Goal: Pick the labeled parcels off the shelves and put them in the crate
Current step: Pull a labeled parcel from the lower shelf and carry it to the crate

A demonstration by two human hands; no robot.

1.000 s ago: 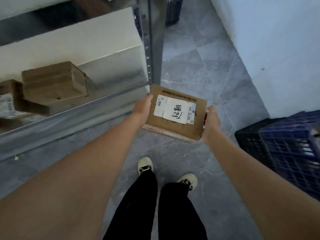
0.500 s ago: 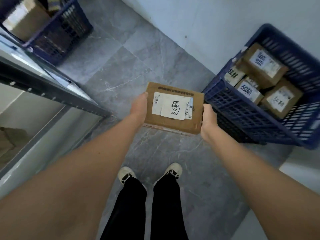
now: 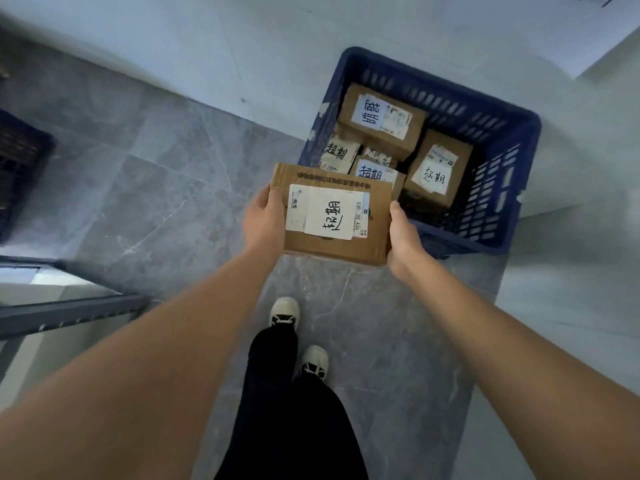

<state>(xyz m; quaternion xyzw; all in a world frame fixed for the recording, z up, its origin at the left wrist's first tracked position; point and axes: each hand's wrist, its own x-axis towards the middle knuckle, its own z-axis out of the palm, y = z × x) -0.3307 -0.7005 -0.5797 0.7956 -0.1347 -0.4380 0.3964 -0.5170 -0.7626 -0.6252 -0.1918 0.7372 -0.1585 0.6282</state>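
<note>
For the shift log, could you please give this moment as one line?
both hands: left hand, right hand | holding: labeled parcel | over: crate near edge | released: no

- The crate (image 3: 491,216) is open on top; its near rim lies just under and past the held box (image 3: 336,216).
- Parcels (image 3: 381,116) fill the far-left and middle of the crate's floor.
- A dark gap shows along the near-right inside wall, beside the right hand (image 3: 403,237).
- The wall (image 3: 173,46) stands close behind the crate.
- A shelf frame (image 3: 69,313) juts in at the left, well apart from the left hand (image 3: 265,223).
</note>
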